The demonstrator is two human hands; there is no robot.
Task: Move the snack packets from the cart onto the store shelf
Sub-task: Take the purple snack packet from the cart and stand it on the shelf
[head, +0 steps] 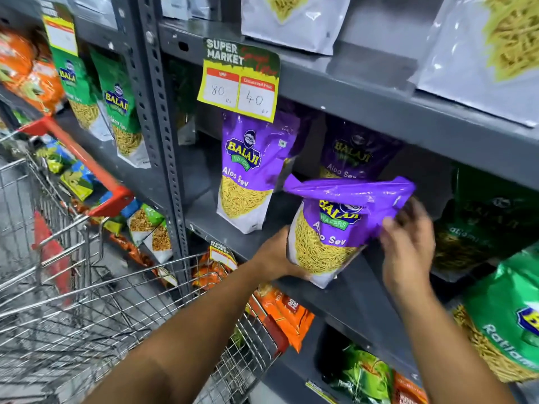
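Observation:
A purple Aloo Sev packet (329, 228) stands tilted on the grey shelf (262, 246), its top flap folded over. My left hand (277, 255) grips its lower left side. My right hand (408, 243) holds its upper right edge, fingers blurred. Two more purple Aloo Sev packets stand on the same shelf: one upright to the left (248, 176), one further back in shadow (353, 156). The wire cart (87, 301) with a red handle sits at lower left, its basket showing no packets in the visible part.
A price tag (239, 83) hangs from the shelf above. Green packets (116, 103) stand in the left bay and at far right (501, 322). Orange packets (285, 316) fill the lower shelf. White pouches (294, 18) line the top shelf.

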